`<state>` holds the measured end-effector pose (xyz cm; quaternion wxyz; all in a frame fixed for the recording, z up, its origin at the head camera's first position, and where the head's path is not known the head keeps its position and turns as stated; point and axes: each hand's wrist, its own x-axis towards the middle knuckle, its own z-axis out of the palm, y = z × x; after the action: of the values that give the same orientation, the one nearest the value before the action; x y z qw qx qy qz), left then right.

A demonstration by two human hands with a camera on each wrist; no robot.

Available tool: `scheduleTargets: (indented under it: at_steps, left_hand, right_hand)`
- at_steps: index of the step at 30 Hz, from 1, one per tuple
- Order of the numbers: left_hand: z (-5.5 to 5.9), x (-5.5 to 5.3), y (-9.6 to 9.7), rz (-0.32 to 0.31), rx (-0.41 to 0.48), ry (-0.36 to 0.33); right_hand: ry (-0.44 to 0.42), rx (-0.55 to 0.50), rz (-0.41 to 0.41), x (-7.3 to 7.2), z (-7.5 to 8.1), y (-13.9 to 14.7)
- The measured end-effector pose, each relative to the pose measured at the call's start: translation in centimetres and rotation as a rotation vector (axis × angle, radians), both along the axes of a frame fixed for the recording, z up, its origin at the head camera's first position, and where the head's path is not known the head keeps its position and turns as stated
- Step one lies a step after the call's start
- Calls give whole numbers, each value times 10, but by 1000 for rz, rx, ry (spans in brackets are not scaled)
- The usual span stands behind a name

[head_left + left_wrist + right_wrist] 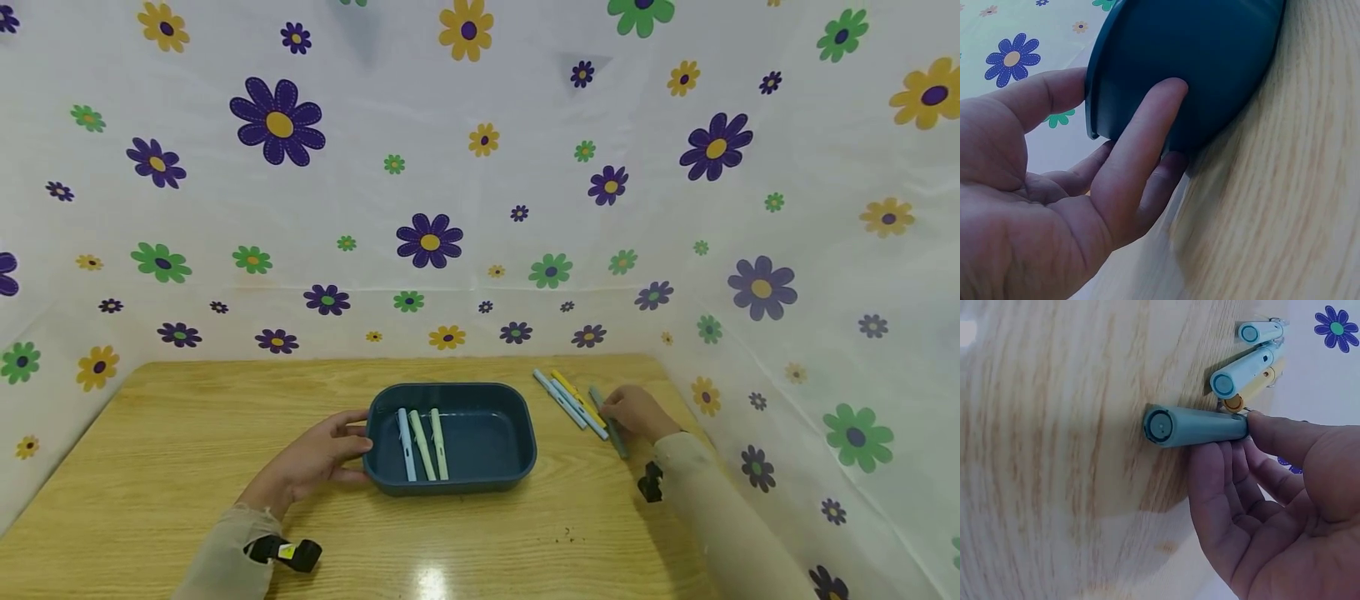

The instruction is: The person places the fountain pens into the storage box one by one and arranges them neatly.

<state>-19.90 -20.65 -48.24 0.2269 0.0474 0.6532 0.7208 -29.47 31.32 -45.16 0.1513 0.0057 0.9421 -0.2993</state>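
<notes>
Grey-green pen, right of frame, pinched by right fingers; likely light, stiff, slick: hold mid-barrel. Left fingers, parted, touch tray.

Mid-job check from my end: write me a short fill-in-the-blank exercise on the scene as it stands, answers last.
1. The pens inside the box number ____.
2. In the head view, the left hand is at the ____ end of the box.
3. Near the grey-green pen that the right hand pinches lie two light blue pens and one ____ pen.

Missing words: three; left; yellow.
</notes>
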Motion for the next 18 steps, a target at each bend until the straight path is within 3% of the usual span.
scheduleTargets:
  at_steps: [8, 18]
  left_hand:
    - [1, 0, -1, 0, 0, -1]
    - [2, 1, 0, 3, -7, -8]
  right_hand:
    - [-16, 21, -10, 2, 5, -5]
    - [1, 47, 35, 3, 6, -4]
